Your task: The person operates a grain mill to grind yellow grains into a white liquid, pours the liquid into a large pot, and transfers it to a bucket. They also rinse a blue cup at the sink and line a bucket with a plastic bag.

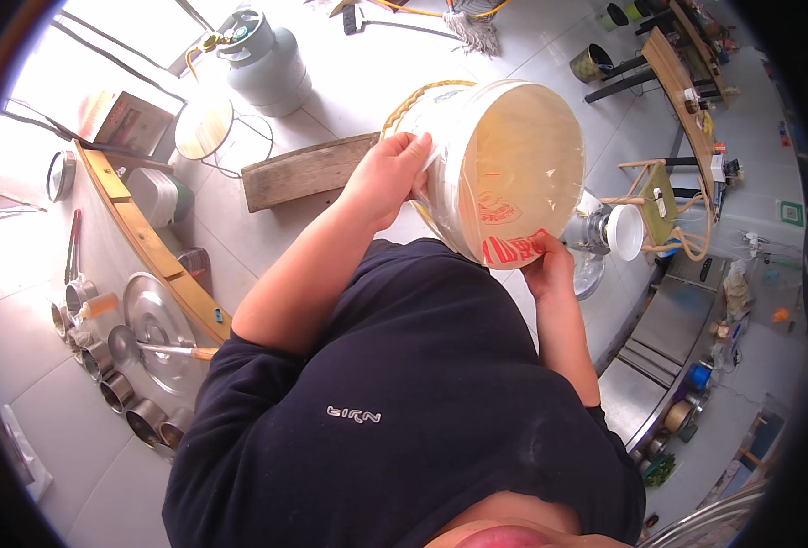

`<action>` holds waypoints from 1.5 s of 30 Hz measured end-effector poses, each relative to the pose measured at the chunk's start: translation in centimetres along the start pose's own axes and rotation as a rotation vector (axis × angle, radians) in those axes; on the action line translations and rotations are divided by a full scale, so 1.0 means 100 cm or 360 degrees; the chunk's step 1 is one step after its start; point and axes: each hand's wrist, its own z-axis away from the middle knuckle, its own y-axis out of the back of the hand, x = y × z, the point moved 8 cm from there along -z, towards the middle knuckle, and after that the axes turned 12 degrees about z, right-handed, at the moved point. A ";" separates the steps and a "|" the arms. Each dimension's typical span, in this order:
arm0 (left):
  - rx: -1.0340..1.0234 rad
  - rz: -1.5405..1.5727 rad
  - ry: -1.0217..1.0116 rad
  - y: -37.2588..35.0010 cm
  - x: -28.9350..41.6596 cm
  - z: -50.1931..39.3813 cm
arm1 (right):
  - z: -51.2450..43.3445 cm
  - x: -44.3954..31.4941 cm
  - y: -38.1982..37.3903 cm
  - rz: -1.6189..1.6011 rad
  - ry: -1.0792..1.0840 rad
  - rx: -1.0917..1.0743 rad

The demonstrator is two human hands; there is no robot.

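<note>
A large white round tub (455, 157) is held tilted in front of me, its tan round face turned toward my view. Clear plastic film (438, 179) with red printing covers it. My left hand (397, 171) grips the film at the tub's left side, thumb on top. At the lower rim, my right hand (551, 267) has its thumb and fingers on the edge. Behind the tub curves a yellow braided band (404, 109); whether it belongs to the tub, I cannot tell. Most of the fingers are hidden.
A wooden plank (308, 171) lies beyond my left arm, near a round stool (205, 129) and a gas cylinder (267, 72). On the left table are a metal lid (157, 308) and a ladle (124, 346). A metal appliance (589, 220) with a white bowl (625, 233) and a stainless counter (674, 318) are right.
</note>
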 end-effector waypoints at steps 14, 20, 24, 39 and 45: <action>-0.0102 -0.0612 -0.0453 -0.048 0.028 -0.019 | -0.010 -0.034 0.009 -0.0115 0.0220 0.0107; -0.0079 -0.0855 -0.0550 -0.055 0.036 -0.030 | -0.005 -0.037 0.008 -0.0142 0.0173 0.0116; -0.0020 -0.0412 -0.0372 -0.054 0.028 -0.030 | -0.004 -0.026 0.005 -0.0302 0.0048 0.0114; -0.0413 -0.0031 0.0029 -0.056 -0.004 -0.008 | 0.000 -0.026 -0.002 -0.0343 -0.0052 0.0045; 0.0089 -0.0211 -0.0171 -0.042 0.002 -0.003 | 0.007 -0.019 -0.010 -0.0259 -0.0176 0.0060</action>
